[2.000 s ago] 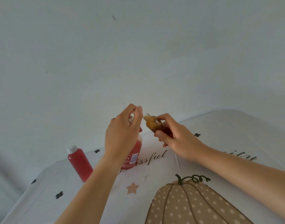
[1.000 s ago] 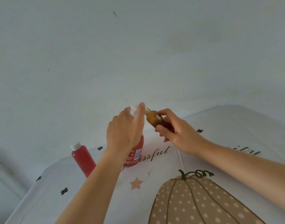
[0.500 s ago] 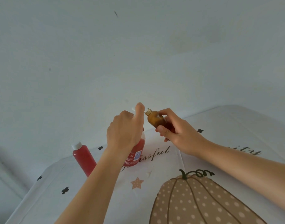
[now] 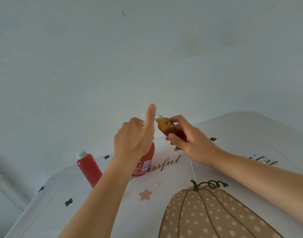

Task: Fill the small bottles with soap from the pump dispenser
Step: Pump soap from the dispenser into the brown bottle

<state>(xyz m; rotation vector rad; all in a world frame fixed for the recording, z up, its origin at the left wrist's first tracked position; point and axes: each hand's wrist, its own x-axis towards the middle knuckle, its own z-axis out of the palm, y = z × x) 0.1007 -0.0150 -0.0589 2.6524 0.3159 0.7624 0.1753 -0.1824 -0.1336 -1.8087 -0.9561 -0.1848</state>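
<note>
I count 2 small bottles: 1 amber bottle and 1 red bottle. 1 dispenser. My 2 hands: left hand, right hand. Printed: 1 pumpkin, 1 star.

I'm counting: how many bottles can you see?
3: capped red bottle at left, red pump dispenser behind the left hand, amber bottle in the right hand. More may be hidden.
</note>
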